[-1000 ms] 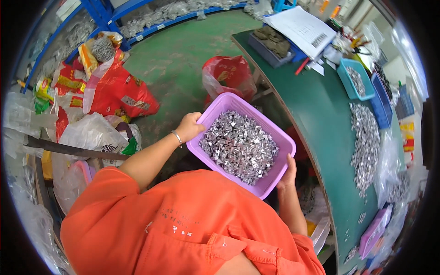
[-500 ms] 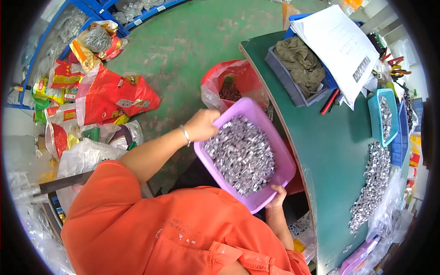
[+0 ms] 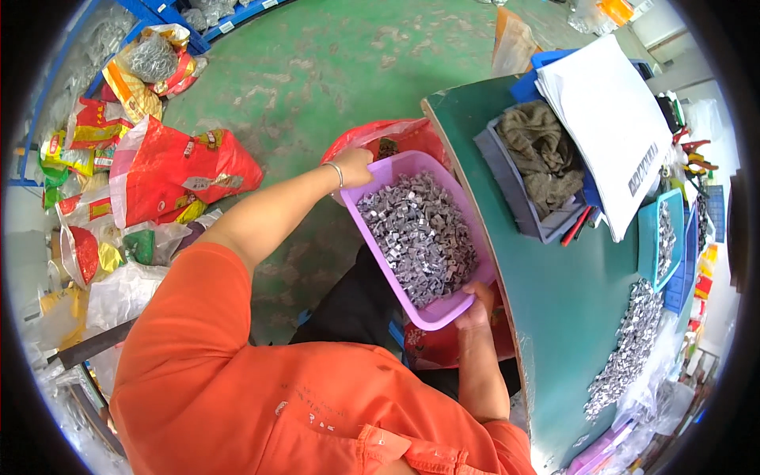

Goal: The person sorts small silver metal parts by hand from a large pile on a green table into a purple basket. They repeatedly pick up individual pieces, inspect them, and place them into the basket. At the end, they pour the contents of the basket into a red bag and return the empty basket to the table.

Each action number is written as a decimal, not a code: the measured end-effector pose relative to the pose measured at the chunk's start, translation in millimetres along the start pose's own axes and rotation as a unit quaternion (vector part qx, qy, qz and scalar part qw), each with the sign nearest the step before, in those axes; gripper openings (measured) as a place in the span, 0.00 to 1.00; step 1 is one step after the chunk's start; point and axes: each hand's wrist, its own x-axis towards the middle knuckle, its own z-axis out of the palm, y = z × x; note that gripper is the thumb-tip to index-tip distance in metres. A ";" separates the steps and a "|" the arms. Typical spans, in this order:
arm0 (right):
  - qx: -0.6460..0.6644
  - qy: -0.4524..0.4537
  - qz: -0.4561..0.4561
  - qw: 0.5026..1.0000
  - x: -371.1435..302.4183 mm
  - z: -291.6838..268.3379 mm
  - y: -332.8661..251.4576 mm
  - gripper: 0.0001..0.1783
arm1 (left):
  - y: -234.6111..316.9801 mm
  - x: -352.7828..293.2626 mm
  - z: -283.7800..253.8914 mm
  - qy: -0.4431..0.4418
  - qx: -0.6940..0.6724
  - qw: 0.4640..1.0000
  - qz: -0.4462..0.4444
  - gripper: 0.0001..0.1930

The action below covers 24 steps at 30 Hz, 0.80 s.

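Between my hands hangs a purple plastic basket (image 3: 360,216), over half filled with small silvery metal pieces (image 3: 423,237). My left hand (image 3: 351,168) grips its far left rim, and a bracelet circles that wrist. At the near right corner my right hand (image 3: 476,307) clasps the rim, thumb on the upper side. The basket is beside the curved table edge, above the floor. Just beyond it stands an open red sack (image 3: 396,131), partly covered by the basket and my left hand.
On the green table (image 3: 554,293) lie a heap of silvery pieces (image 3: 629,348), a teal basket (image 3: 651,237), a grey bin (image 3: 507,178) with cloth, and white papers (image 3: 606,119). Red sacks (image 3: 178,170) crowd the floor at left. A blue rack (image 3: 237,22) stands at the far left.
Both hands have brought the basket slightly farther from my body and turned it a little more upright. The metal pieces have shifted inside. The view has moved too.
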 end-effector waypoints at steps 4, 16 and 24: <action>-0.022 0.018 0.009 1.000 -14.7 38.6 -3.6 0.35 | -8.0 -14.8 6.1 0.027 0.042 0.999 -0.018 0.24; -0.071 0.009 0.074 0.995 22.8 79.7 -4.4 0.35 | 6.2 -80.0 126.0 0.223 -0.414 0.836 -0.284 0.21; -0.437 0.175 -0.127 0.873 94.7 184.8 17.4 0.39 | 35.6 -58.1 53.8 0.224 -0.393 0.888 -0.076 0.18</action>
